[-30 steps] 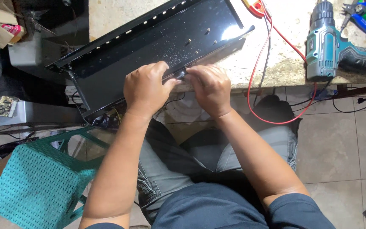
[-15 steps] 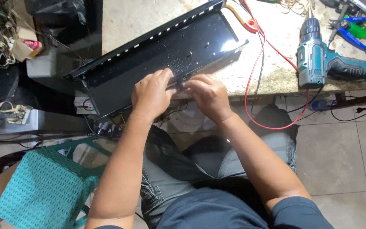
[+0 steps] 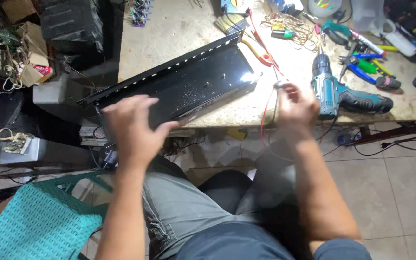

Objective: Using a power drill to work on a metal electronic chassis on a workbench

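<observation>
Black metal tray [image 3: 188, 84] lies at the near edge of the surface [image 3: 179, 33], its left end overhanging. Left hand [image 3: 133, 127] is spread, empty, over that end; right hand [image 3: 294, 108] is blurred, loosely curled, grip indeterminate. Red wire [image 3: 266, 108] hangs between tray and teal drill [image 3: 338, 94]; loose tools [image 3: 357, 62] lie behind.

**Both hands raised and spread apart**

The left hand [image 3: 133, 127] is held palm down, fingers spread loosely and thumb out to the side, forearm reaching forward. The right hand [image 3: 294, 108] is motion-blurred, fingers loosely curled upward, well apart from the left; its grip cannot be judged.
</observation>
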